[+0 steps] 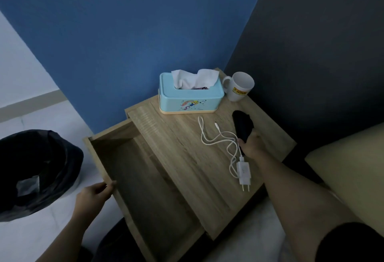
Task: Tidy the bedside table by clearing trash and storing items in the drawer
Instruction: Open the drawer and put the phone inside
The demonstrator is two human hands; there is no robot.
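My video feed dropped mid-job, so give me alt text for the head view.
The right hand grips a black object on the wooden bedside table while the left hand holds the front edge of the open, empty drawer. A white charger with cable, a tissue box and a white mug sit on top; a black-lined bin stands left.

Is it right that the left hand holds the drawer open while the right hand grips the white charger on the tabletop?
Not quite: the head view shows the right hand gripping a black object, not the white charger. The left hand does hold the open drawer.
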